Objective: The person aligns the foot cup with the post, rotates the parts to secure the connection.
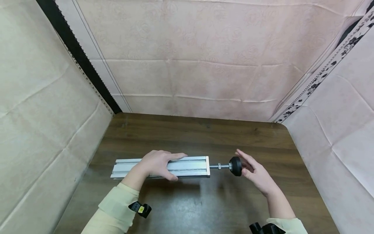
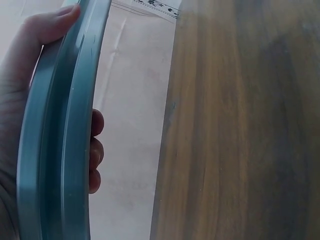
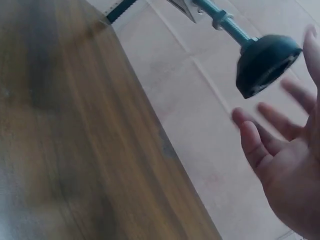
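The metal profile [image 1: 191, 165] is held above the wooden surface [image 1: 187, 136], its middle clamped in the curled fingers of the left hand [image 1: 159, 164]. The right hand [image 1: 258, 177] has its fingers apart, just beside the black foot [image 1: 235, 166] on the threaded rod [image 1: 214, 166]; whether a blurred fingertip touches it is hard to tell.

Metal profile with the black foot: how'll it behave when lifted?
The metal profile is probably stiff, its edges running straight. Smooth-looking faces may slip in the left hand. The rod and black foot jutting from one end could shift its balance that way.
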The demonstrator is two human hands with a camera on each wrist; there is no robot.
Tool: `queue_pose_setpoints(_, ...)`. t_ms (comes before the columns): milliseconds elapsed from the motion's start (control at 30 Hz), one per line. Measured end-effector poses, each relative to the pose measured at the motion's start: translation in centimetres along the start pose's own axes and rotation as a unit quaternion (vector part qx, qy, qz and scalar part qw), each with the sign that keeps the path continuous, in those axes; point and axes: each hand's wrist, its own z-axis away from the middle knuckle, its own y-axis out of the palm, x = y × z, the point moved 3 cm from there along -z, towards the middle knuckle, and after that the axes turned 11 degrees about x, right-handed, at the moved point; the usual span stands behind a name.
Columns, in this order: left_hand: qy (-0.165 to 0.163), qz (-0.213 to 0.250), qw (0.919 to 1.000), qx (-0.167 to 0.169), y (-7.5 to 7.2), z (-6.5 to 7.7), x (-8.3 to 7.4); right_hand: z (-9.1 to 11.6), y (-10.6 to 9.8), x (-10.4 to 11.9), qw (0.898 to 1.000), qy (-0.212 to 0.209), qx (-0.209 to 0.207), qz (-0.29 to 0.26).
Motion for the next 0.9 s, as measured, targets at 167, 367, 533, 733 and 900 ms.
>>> queue_pose_setpoints(167, 0.004, 0.007, 1.0000, 0.000, 0.00, -0.10, -0.02, 0.44, -0.02, 0.05, 0.998, -0.035, 0.046, -0.026)
queue_pose_setpoints(367, 0.003, 0.011, 0.9999, 0.008, 0.04, -0.17, 0.11, 0.24, 0.29, -0.18, 0.998, -0.040, 0.052, -0.022)
queue_pose_setpoints(533, 0.007, 0.014, 0.9998, 0.012, 0.06, -0.28, 0.07, 0.17, 0.41, -0.54, 0.999, -0.008, 0.023, -0.024)
queue_pose_setpoints(733, 0.003, 0.012, 0.9998, 0.016, 0.05, -0.27, 0.11, 0.16, 0.54, -0.80, 0.999, 0.025, 0.009, -0.021)
queue_pose_setpoints(900, -0.001, 0.020, 0.9997, 0.011, -0.10, -0.20, 0.27, 0.35, 0.39, -0.32, 0.997, -0.029, 0.046, -0.060)
